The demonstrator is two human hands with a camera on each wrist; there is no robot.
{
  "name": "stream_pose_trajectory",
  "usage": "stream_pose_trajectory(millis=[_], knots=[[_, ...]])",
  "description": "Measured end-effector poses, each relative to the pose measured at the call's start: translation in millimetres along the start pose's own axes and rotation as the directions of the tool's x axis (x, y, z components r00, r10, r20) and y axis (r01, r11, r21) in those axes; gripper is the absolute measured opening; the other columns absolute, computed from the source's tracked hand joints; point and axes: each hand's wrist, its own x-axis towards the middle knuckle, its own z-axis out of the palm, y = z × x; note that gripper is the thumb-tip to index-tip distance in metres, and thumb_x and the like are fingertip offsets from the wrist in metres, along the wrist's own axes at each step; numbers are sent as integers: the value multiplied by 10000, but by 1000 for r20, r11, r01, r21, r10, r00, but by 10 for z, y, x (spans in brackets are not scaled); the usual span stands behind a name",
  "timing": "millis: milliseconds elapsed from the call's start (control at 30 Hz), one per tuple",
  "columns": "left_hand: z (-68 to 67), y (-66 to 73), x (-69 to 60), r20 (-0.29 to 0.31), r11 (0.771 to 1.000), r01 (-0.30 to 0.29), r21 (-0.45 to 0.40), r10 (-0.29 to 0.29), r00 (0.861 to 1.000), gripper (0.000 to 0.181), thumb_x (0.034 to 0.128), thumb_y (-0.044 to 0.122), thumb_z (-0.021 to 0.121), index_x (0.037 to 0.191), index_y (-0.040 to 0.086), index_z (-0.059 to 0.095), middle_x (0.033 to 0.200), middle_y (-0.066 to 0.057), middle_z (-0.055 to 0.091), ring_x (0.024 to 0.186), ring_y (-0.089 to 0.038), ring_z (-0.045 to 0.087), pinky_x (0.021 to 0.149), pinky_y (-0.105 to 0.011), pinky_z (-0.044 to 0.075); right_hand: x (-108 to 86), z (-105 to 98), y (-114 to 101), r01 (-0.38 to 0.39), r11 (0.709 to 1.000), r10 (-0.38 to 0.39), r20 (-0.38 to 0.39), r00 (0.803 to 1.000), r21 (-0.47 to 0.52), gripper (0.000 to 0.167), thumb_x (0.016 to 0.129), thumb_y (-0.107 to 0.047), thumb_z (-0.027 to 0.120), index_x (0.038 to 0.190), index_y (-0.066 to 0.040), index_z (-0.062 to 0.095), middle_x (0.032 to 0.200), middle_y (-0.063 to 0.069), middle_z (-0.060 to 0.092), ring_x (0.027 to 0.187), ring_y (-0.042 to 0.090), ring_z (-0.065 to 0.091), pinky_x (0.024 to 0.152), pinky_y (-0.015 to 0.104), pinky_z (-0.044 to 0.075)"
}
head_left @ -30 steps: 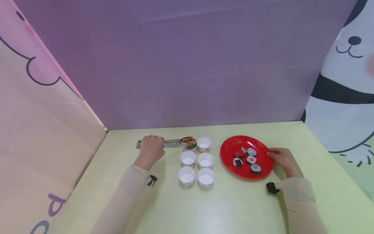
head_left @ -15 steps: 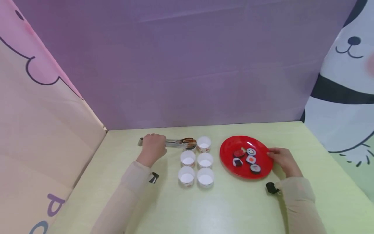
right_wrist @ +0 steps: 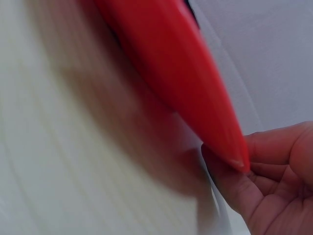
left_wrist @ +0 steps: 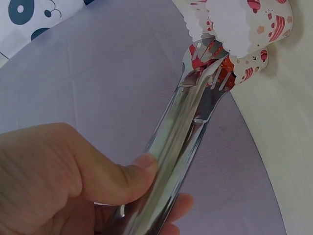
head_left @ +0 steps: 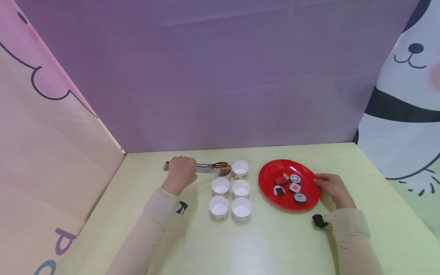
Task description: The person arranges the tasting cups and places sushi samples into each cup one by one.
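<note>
My left hand grips a pair of metal tongs, thumb on one side and fingers curled round the other. The tongs lie level, their slotted tips at the back-left paper cup, which they partly hide. Something red-orange shows between the tips; its kind is unclear. Several white paper cups with red prints stand in two columns. My right hand pinches the right rim of a red plate between thumb and fingers. Several toy sushi pieces lie on the plate, one a rice ball.
The pale table meets a purple cloth wall at its back edge. Printed panels stand at the left and right. A gap of bare table separates the cups from the plate.
My left hand has shifted slightly right and away with the tongs, whose tips stay at the back-left cup. My right hand and the plate look almost unmoved.
</note>
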Motion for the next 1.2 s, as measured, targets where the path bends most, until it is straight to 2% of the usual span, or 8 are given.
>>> stream_pose_trajectory(millis=[300,467,633,967,1200], knots=[[-41,-8,7,34,1000,18,-15,-17,999,117,823,138,622,727,80,591,610,-15,518,589,-171,475,599,-308,447,13,4,11,-19,1000,19,-1,1000,-1,499,983,-189,449,1359,126,357,1355,336,377,1197,466,383,962,531,414],[-71,-28,-19,14,998,26,-48,-25,1000,68,815,127,630,817,59,637,643,-28,534,609,-192,495,617,-329,454,19,12,19,-21,1000,21,-11,1000,-6,490,981,-182,450,1352,128,368,1340,334,398,1180,458,409,953,517,426],[-68,-10,-48,-36,999,12,-45,-14,999,106,825,147,638,870,52,648,668,-38,549,614,-200,505,635,-343,473,15,10,11,-15,1000,15,-13,1000,-1,493,981,-184,452,1350,131,368,1337,336,400,1174,457,415,951,518,424],[-52,209,-76,-140,997,-46,-57,37,989,215,834,187,664,980,29,658,765,-74,612,668,-219,542,655,-359,480,-8,8,-5,-3,1000,3,-3,1000,4,493,983,-191,445,1351,127,369,1345,334,391,1184,461,398,955,529,415],[-143,367,-110,-137,996,-78,-51,71,988,222,852,206,649,992,35,649,782,-73,607,706,-229,554,680,-358,478,-2,2,-12,-2,1000,2,-2,1000,-1,491,984,-191,441,1352,126,369,1349,332,391,1187,460,400,956,535,412]])
